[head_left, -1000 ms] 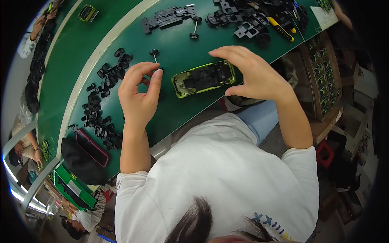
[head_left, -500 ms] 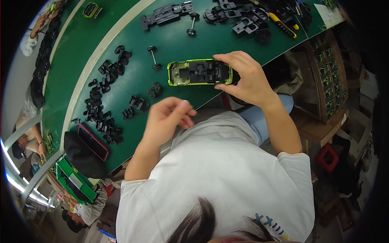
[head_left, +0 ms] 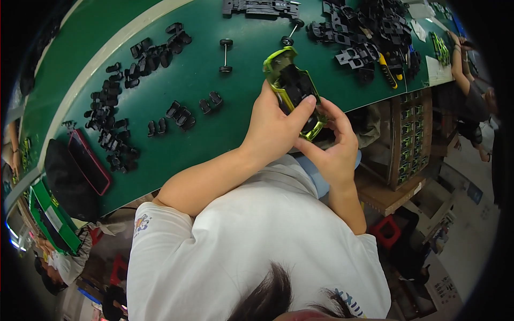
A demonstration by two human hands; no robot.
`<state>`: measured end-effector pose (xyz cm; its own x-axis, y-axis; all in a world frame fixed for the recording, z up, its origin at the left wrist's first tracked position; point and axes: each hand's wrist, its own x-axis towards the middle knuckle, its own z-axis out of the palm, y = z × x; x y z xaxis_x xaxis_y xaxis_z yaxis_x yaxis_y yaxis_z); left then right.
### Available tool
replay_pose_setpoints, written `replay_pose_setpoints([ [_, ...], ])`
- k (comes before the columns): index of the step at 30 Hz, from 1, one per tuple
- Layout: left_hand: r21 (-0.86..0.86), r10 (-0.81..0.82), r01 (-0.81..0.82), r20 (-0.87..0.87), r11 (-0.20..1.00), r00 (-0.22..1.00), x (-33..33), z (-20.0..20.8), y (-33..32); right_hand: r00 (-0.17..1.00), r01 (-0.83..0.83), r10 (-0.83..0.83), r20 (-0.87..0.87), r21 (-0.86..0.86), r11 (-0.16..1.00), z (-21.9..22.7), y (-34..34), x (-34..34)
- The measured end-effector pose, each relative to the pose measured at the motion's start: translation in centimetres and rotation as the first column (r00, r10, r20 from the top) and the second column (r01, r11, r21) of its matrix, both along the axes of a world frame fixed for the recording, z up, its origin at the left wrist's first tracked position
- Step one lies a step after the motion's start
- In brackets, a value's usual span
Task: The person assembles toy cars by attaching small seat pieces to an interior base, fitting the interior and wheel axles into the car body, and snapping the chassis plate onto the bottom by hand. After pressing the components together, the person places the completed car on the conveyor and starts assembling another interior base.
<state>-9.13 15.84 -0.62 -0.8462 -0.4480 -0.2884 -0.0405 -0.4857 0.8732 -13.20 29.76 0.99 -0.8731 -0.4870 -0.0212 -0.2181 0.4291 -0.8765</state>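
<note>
A lime-green toy car body (head_left: pixel 277 58) is held up over the near edge of the green table (head_left: pixel 214 139), tilted with one end pointing away from me. Its open underside faces up and shows a black interior piece (head_left: pixel 294 80). My left hand (head_left: pixel 278 125) grips the body along its left side, the thumb pressing on the black piece. Around the near end, my right hand (head_left: pixel 338 147) closes with its fingers on the right side and its thumb below. Fingers partly hide the near half of the car.
Small black toy seats (head_left: pixel 110 96) are strewn at left, beside a red-edged phone (head_left: pixel 89 161) and a black cap (head_left: pixel 64 176). Wheel axles (head_left: pixel 226 56), a black chassis (head_left: pixel 261 7), piled black parts (head_left: pixel 342 27) and a yellow-handled tool (head_left: pixel 386 72) lie beyond. Rightward stands a box of car bodies (head_left: pixel 409 139).
My left hand has come up from beside the car and now grips it too. The car has turned from lying sideways to pointing away. The head view has shifted.
</note>
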Motion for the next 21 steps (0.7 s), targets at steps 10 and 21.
replay_pose_setpoints([
  [10,-0.440,-0.263,0.275,0.089,0.855,0.961,1.7,1.5,-1.0,0.860,-0.016,0.213,0.463,-0.393,0.919,0.9,-0.2,-4.6],
  [21,-0.543,-0.360,0.381,0.150,0.748,0.921,2.1,1.9,-1.5,0.748,-0.028,0.405,0.527,-0.583,0.812,-1.0,-1.2,-5.2],
])
